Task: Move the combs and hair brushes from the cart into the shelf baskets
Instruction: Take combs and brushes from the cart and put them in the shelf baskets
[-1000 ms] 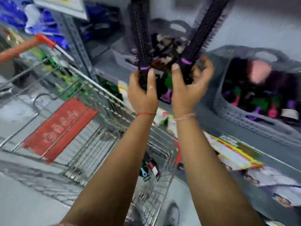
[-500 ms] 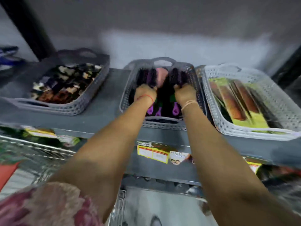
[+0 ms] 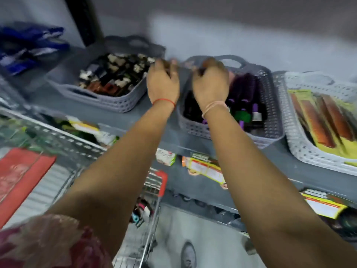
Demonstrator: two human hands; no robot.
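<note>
Black and purple round hair brushes (image 3: pixel 244 89) lie in the grey middle basket (image 3: pixel 271 105) on the shelf. My right hand (image 3: pixel 210 84) hovers over the basket's left half with curled fingers; blur hides whether it holds anything. My left hand (image 3: pixel 163 82) is just left of that basket's rim, fingers apart, with nothing visible in it. Below my arms stands the wire cart (image 3: pixel 152 192), with a few small items (image 3: pixel 141 211) at its bottom.
A grey basket (image 3: pixel 119 105) of hair clips sits to the left. A white basket (image 3: pixel 301 149) with packaged brown combs (image 3: pixel 320 120) sits to the right. Blue packets (image 3: pixel 29 47) lie at far left beside a dark shelf post (image 3: pixel 85 20). Price labels (image 3: pixel 204 167) line the shelf edge.
The two brushes that I raised from the cart went down into the middle basket. Both hands have since lifted and shifted left, and no brush shows in them.
</note>
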